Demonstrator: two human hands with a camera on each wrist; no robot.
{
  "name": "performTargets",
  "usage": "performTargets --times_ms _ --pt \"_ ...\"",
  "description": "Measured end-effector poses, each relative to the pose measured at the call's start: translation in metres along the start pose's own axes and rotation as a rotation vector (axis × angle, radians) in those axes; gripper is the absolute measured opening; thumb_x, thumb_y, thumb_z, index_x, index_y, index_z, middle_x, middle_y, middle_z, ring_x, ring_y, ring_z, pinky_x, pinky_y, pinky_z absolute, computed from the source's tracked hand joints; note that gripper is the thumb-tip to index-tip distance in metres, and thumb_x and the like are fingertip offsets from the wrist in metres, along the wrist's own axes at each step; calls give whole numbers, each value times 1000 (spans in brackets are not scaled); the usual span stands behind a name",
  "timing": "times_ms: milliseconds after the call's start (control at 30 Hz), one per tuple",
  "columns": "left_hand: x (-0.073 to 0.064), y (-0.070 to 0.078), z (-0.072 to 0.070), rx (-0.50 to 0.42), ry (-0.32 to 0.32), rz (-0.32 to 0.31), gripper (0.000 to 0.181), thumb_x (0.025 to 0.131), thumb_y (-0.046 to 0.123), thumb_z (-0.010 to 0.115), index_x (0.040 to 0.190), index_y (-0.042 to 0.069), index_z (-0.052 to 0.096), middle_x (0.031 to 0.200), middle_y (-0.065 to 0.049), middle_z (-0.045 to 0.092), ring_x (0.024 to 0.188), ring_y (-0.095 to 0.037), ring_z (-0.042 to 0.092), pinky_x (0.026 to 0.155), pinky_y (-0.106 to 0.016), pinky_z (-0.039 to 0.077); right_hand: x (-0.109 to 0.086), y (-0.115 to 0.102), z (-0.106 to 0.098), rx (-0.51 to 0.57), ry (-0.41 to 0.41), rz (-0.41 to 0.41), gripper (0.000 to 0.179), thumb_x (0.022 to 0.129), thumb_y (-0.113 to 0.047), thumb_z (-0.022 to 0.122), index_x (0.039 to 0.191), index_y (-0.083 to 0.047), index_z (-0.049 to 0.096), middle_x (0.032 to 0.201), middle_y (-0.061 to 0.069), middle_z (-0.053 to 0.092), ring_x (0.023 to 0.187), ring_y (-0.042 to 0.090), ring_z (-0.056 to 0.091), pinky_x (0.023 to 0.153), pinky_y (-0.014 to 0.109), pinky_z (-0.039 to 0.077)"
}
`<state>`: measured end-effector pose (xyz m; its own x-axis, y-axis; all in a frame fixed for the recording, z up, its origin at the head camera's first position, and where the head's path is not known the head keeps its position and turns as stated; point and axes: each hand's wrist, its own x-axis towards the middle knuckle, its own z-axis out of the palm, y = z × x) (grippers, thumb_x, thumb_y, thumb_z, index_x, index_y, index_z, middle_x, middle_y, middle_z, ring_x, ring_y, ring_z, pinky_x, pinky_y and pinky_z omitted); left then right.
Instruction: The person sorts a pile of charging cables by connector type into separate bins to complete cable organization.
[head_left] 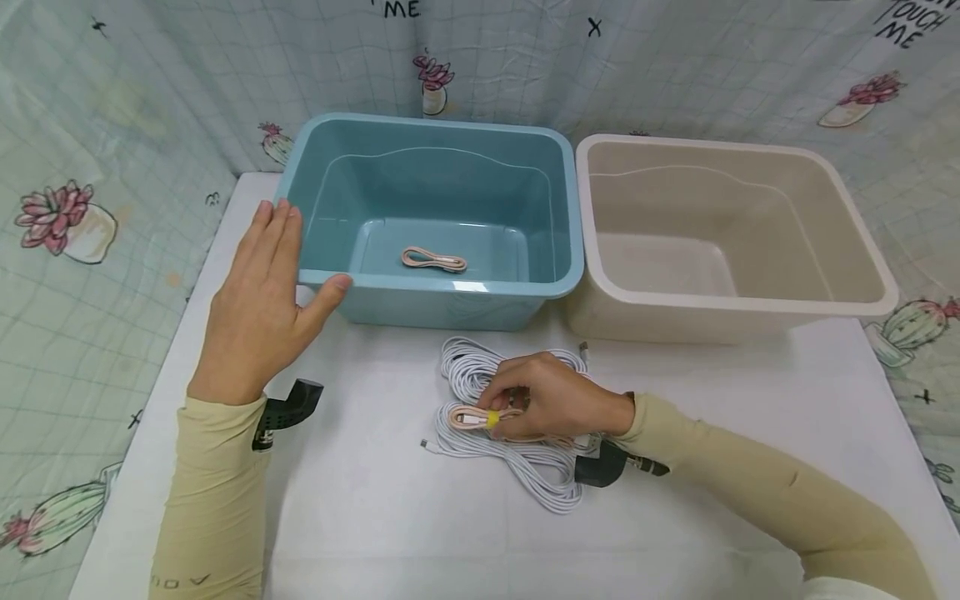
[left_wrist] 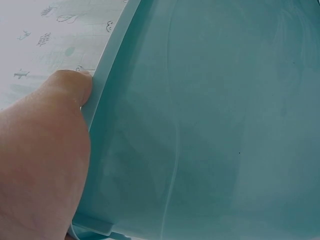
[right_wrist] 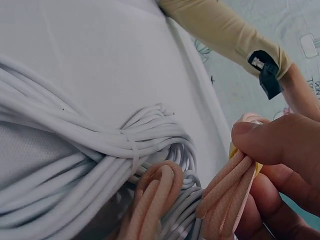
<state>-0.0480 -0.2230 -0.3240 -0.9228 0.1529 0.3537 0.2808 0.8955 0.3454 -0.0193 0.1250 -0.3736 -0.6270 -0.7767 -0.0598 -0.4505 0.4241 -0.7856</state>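
Observation:
My right hand pinches a coiled pinkish-beige cable with a yellow band, above bundles of white cable on the table. A second pinkish coil lies against the white bundles, mostly covered by the hand in the head view. With fingers extended, my left hand touches the left rim of a light-blue plastic bin. Inside that bin, a small pinkish cable coil lies on the floor. The left wrist view is mostly filled by the bin's inner wall.
A beige plastic bin stands right beside the blue one. Both are at the back of the white-covered table. Patterned curtain hangs behind and at the sides. Each wrist carries a black camera mount.

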Motion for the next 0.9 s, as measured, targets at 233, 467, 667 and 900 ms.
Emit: performTargets --times_ms 233,467,667,900 --pt "-1 0 0 5 -4 -3 89 101 57 57 162 0 27 170 -19 30 164 -32 18 128 -59 28 -4 3 4 -3 26 -10 23 80 -15 87 101 -22 81 87 -8 70 79 5 61 71 24 56" --pt "0 1 1 1 1 -3 89 101 57 57 162 1 28 170 -18 30 164 -31 18 127 -60 29 -6 8 11 -57 60 -16 22 79 -14 88 100 -19 82 84 -7 70 75 4 59 67 21 53" --pt "1 1 1 -5 5 -4 88 101 57 57 162 1 28 170 -18 30 164 -30 18 125 -62 31 -10 7 18 -73 86 19 19 81 -11 85 98 -17 81 87 -8 72 76 5 60 68 18 53" --pt "0 1 1 -10 8 -7 88 101 56 58 162 1 28 171 -17 30 164 -30 19 124 -63 33 -17 6 21 -126 110 17 26 82 -10 84 106 -16 82 96 -7 77 78 5 63 68 18 54"
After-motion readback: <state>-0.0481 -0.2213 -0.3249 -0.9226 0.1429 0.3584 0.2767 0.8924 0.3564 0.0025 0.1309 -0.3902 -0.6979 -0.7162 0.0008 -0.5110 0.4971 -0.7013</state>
